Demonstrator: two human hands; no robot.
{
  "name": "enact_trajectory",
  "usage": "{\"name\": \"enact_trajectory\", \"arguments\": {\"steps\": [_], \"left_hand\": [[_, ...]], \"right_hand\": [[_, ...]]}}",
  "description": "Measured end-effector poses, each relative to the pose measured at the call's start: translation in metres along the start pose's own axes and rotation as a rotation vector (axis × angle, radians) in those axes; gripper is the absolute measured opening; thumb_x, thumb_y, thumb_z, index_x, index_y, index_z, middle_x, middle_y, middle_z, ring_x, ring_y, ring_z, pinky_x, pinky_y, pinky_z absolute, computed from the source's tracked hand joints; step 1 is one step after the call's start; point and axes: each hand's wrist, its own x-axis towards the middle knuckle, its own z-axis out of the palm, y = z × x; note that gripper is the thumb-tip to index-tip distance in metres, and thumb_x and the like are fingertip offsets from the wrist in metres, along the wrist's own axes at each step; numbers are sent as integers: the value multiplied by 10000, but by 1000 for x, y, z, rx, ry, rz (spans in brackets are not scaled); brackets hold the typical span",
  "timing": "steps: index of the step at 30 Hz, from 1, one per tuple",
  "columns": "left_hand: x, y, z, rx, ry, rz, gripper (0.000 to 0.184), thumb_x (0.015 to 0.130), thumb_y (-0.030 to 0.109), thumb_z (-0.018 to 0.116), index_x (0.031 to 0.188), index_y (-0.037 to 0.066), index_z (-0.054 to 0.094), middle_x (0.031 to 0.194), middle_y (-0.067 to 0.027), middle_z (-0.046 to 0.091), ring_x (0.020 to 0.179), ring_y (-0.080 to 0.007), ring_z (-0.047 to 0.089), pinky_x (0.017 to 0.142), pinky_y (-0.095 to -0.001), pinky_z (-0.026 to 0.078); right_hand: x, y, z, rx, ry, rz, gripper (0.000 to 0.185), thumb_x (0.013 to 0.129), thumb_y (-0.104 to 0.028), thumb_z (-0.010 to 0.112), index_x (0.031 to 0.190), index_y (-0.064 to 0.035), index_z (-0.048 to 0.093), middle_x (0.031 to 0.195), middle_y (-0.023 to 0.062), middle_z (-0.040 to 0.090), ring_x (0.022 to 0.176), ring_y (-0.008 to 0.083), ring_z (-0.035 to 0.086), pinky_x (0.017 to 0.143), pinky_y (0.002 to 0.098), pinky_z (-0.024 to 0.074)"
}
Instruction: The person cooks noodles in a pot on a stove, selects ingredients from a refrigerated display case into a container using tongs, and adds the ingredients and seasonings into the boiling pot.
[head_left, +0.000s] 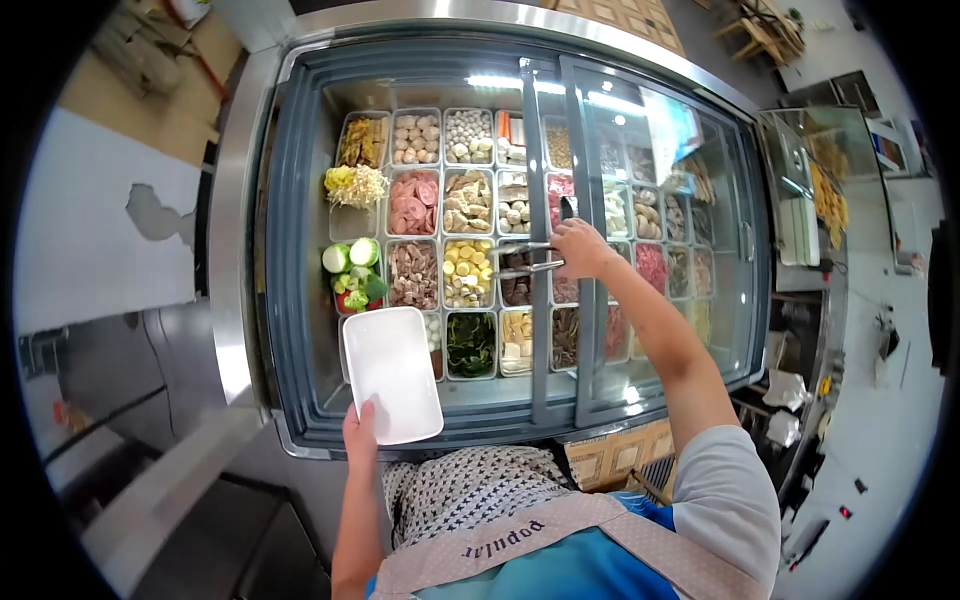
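Left hand [362, 437] grips a white tray [397, 370], likely light, stiff, best held by its rim; right hand [582, 248] clasps metal tongs [540, 267].

Premises present as a food shop or small eatery; which of the two could not be determined. Evidence noted: a large steel-edged chiller [235, 300] with a sliding glass lid [588, 340], stocked with rows of tubs [352, 222] of sliced meat [413, 203], pale balls [467, 135], dark leaves [471, 343] and cut vegetables [350, 262]. The person wears an apron [590, 515] lettered "popular". Wooden furniture [757, 38] stands beyond.
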Motion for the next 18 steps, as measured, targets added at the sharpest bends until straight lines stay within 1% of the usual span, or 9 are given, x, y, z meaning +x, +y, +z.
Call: {"name": "enact_trajectory", "arguments": {"steps": [2, 3, 4, 6, 8, 11, 13, 16, 18], "left_hand": [[26, 12, -11, 86, -78, 25, 318, 911, 218, 496, 1129, -12, 526, 998, -37, 598, 868, -95, 545, 769, -234, 430], [37, 16, -14, 133, -97, 22, 314, 911, 208, 493, 1126, -18, 529, 996, -40, 597, 869, -90, 537, 773, -233, 425], [44, 23, -16, 181, -113, 14, 310, 910, 198, 491, 1123, -24, 532, 993, -43, 596, 870, -85, 529, 778, -232, 421], [56, 27, -20, 192, -124, 2, 309, 906, 194, 490, 1116, -28, 533, 991, -48, 598, 869, -91, 527, 789, -238, 414], [73, 21, -22, 189, -140, 7, 312, 906, 194, 488, 1114, -34, 531, 995, -49, 597, 874, -100, 527, 796, -244, 412], [78, 31, -21, 336, -105, 24, 312, 906, 194, 487, 1106, -42, 529, 1007, -54, 593, 890, -113, 525, 809, -249, 404], [80, 26, -22, 262, -61, 9, 310, 908, 189, 483, 1105, -46, 526, 1014, -59, 591, 902, -120, 524, 817, -253, 399], [84, 17, -24, 162, -16, -55, 299, 916, 183, 472, 1105, -42, 528, 1023, -65, 588, 912, -116, 520, 822, -249, 396], [88, 16, -23, 118, -5, -128, 297, 919, 184, 469, 1105, -40, 528, 1023, -64, 588, 911, -112, 520, 819, -248, 398]], "right_hand": [[8, -21, -6, 7, -50, 292, 418, 614, -373, 694, 833, -45, 556, 849, 111, 583, 869, 272, 570, 797, 373, 446], [21, -35, -7, 34, -121, 456, 488, 650, -450, 689, 896, -48, 565, 887, 105, 616, 859, 264, 612, 703, 359, 494], [37, -53, -18, 87, -205, 602, 596, 639, -558, 679, 908, -38, 568, 879, 112, 634, 834, 262, 630, 678, 344, 503], [70, -64, -3, 110, -282, 690, 698, 626, -656, 639, 921, -25, 591, 883, 108, 644, 837, 252, 636, 690, 324, 503], [106, -62, 21, 58, -365, 722, 717, 641, -677, 610, 940, -25, 618, 886, 85, 646, 837, 230, 638, 696, 310, 501], [151, -49, 43, -33, -415, 679, 633, 671, -629, 614, 938, -56, 649, 940, 74, 635, 891, 201, 617, 708, 320, 502], [182, -44, 45, -15, -448, 713, 535, 666, -539, 662, 923, -69, 657, 961, 71, 633, 892, 193, 616, 699, 334, 508], [214, -46, 46, -111, -538, 550, 515, 640, -512, 698, 923, -83, 661, 957, 62, 638, 876, 182, 624, 677, 347, 516], [230, -42, 64, -139, -523, 516, 382, 651, -366, 708, 910, -89, 664, 928, 54, 650, 874, 174, 632, 657, 337, 520]]}}
